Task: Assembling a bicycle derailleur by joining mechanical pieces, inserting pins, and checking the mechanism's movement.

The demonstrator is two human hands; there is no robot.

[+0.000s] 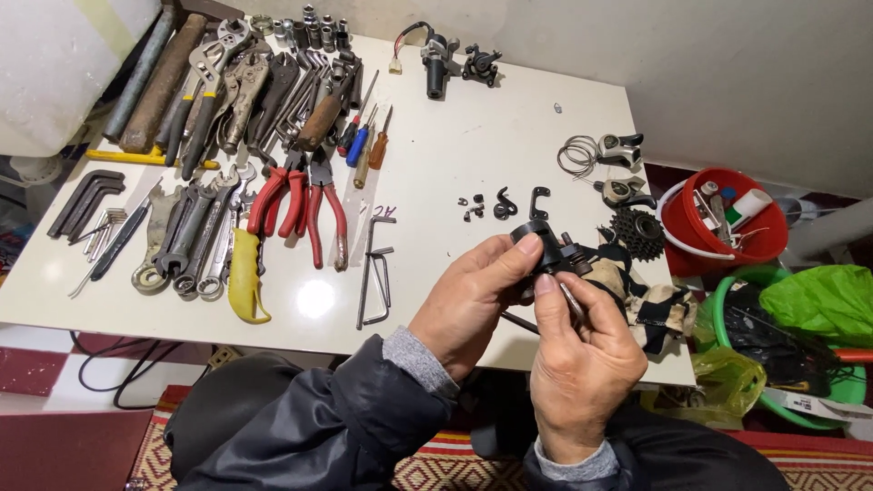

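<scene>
Head view, looking down on a white table (436, 155). Landmark: a small black mechanical part (546, 247), held up over the near edge of the table.

Left hand (473, 305) grasping the black mechanical part from its left side, thumb pressed against the top. Right hand (582, 355) just below and right of the part, fingertips (546, 285) pinched on a thin metal rod-like tool (573, 303) touching the part's underside. Both wrists in dark jacket sleeves with grey cuffs.

Directly right of the part, a patterned rag (650, 300) lying on the table. Just beyond the rag, a black toothed sprocket cluster (637, 232). Right of that, past the table edge, a red bucket (723, 241) holding odds and ends, with a green plastic bag (818, 300) nearer the viewer.

Just beyond the part, several small black pieces (505, 205) scattered on the table. Farther beyond and to the right, a coil of thin wire (577, 155) beside two grey shifter units (623, 168).

Left of the part, long hex keys (375, 268). Farther left, red-handled pliers (305, 205), a yellow-handled tool (245, 282) and a row of wrenches (186, 241). Far left, black hex keys (86, 195). Beyond the pliers, screwdrivers (364, 141) with coloured handles.
</scene>
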